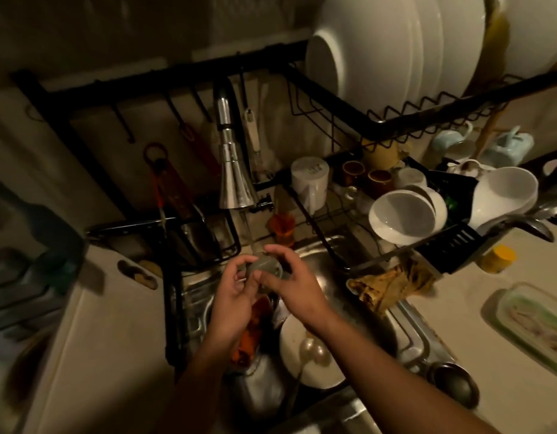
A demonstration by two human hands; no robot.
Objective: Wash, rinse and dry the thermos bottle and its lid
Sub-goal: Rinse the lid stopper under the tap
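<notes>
Two hands, left [236, 296] and right [291, 281], fingers curled round one seemingly grey lid [266, 267] beneath one faucet [233, 170].

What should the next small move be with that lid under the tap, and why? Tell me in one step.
Probably turn the lid a little between the fingers so another side meets the stream. The left hand and right hand both hold it right beneath the faucet, over the sink, and water seems to run onto its top only.
</notes>
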